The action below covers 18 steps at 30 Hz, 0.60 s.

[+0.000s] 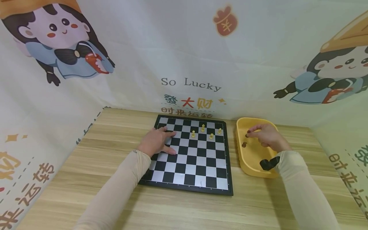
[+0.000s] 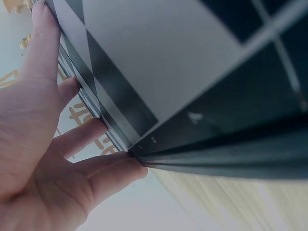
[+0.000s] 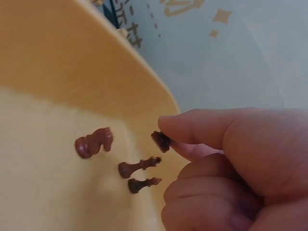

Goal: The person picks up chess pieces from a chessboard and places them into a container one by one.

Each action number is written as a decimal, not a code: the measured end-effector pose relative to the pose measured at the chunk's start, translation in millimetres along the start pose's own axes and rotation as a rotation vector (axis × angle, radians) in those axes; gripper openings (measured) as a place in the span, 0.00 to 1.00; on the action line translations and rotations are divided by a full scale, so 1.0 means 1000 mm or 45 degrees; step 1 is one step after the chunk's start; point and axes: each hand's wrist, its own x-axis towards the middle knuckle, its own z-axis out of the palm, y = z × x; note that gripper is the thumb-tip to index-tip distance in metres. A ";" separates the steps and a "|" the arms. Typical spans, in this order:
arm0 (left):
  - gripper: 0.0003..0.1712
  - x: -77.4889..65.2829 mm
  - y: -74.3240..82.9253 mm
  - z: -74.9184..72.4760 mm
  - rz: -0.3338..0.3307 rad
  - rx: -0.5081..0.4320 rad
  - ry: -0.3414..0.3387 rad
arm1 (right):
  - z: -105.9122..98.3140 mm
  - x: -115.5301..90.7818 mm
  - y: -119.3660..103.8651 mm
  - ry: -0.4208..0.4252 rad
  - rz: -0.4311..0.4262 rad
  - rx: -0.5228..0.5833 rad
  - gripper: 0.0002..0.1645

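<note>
A black-and-white chessboard (image 1: 191, 159) lies on the wooden table. My left hand (image 1: 156, 140) rests on its left side with fingers spread, several fingertips touching the board's edge in the left wrist view. Over the yellow tray (image 1: 244, 166), my right hand (image 1: 266, 137) pinches a small dark brown chess piece (image 3: 161, 142) between thumb and forefinger; its kind is mostly hidden by the fingers. In the tray, below that hand, lie a brown knight (image 3: 94, 142) and two slimmer brown chess pieces (image 3: 139, 166), all on their sides.
Several pale yellow chess pieces (image 1: 203, 128) stand on the board's far right part. The tray stands just right of the board, a strip of table between them. A printed white cloth (image 1: 189, 57) hangs behind and at both sides of the table.
</note>
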 end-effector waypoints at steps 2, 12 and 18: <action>0.54 0.001 0.000 0.000 0.001 0.004 -0.003 | 0.001 0.001 0.003 -0.008 0.009 -0.018 0.20; 0.54 0.001 -0.001 0.001 -0.005 -0.003 -0.004 | 0.003 0.003 0.006 -0.056 0.024 -0.087 0.22; 0.54 0.001 0.000 0.002 0.000 0.004 0.017 | 0.004 0.003 0.007 -0.051 0.031 -0.124 0.22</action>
